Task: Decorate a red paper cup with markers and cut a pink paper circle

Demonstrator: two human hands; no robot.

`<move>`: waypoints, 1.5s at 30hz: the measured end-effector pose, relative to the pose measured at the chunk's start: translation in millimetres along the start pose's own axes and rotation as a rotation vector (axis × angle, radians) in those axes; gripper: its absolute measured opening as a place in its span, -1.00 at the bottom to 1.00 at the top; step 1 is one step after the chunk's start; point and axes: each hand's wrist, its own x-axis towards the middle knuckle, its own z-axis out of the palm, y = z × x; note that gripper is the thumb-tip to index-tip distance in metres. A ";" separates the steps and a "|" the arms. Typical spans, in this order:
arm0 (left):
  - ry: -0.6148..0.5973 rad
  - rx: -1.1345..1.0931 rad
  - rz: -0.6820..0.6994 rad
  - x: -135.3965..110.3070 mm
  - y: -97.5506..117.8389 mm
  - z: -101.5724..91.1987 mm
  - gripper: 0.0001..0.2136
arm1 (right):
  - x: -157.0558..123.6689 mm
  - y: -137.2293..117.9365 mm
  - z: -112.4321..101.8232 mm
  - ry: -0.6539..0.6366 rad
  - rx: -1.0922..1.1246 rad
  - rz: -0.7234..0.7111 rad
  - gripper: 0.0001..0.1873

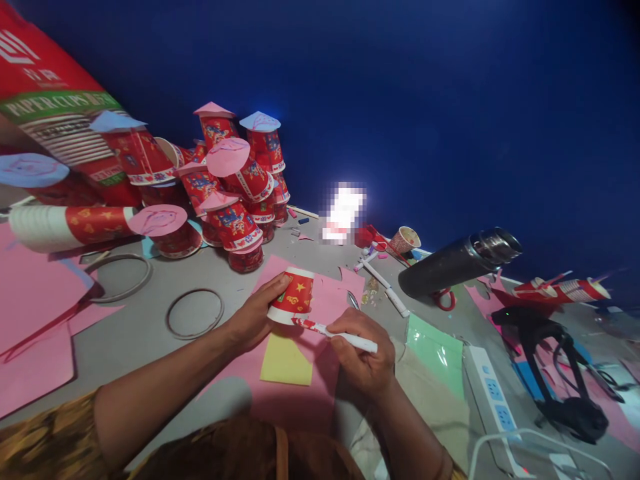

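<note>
- Holds with the left hand (261,305) a red paper cup (300,291), wide rim downward and a little tilted, with the thumb resting on its side
- Grasps with the right hand (364,352) a white marker (361,341), red-patterned near the tip, and points it to the lower white band of the cup; not possible to tell if touching or only just beside
- Keeps the cup in front of the body, above a pink sheet (313,400) and behind a yellow paper (286,367)
- Seems, by judgement, to be in the middle of work on this one cup: printed stars visible on it, but no paper hat on top yet, and no marker drawing clear enough to see
- Appears already done at the left: a stacked group of red cups (233,223), many with pink or blue paper hats (229,157), some of these with drawn lines
- Looks still unused, at far left: a lying row of nested cups (100,227), near the big paper-cup package (63,117)
- Has more loose markers (384,283) lying beyond the right hand, near a dark thermos (453,265)
- Impossible to count how many cups remain to do
</note>
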 end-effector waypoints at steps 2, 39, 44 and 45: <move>0.022 -0.022 -0.026 0.0 0.6 1.1 -0.69 | -0.3 1.1 0.7 0.028 -0.012 -0.003 -0.85; 0.119 -0.097 -0.074 -6.8 5.0 11.0 -0.70 | -4.7 -2.7 6.7 0.061 -0.171 -0.156 -0.86; 0.117 -0.117 -0.085 -7.0 5.0 9.9 -0.71 | -5.1 -3.3 4.1 0.092 -0.222 -0.141 -0.87; 0.128 -0.125 -0.094 -7.1 5.0 10.1 -0.71 | -5.1 -3.8 3.9 0.103 -0.230 -0.131 -0.87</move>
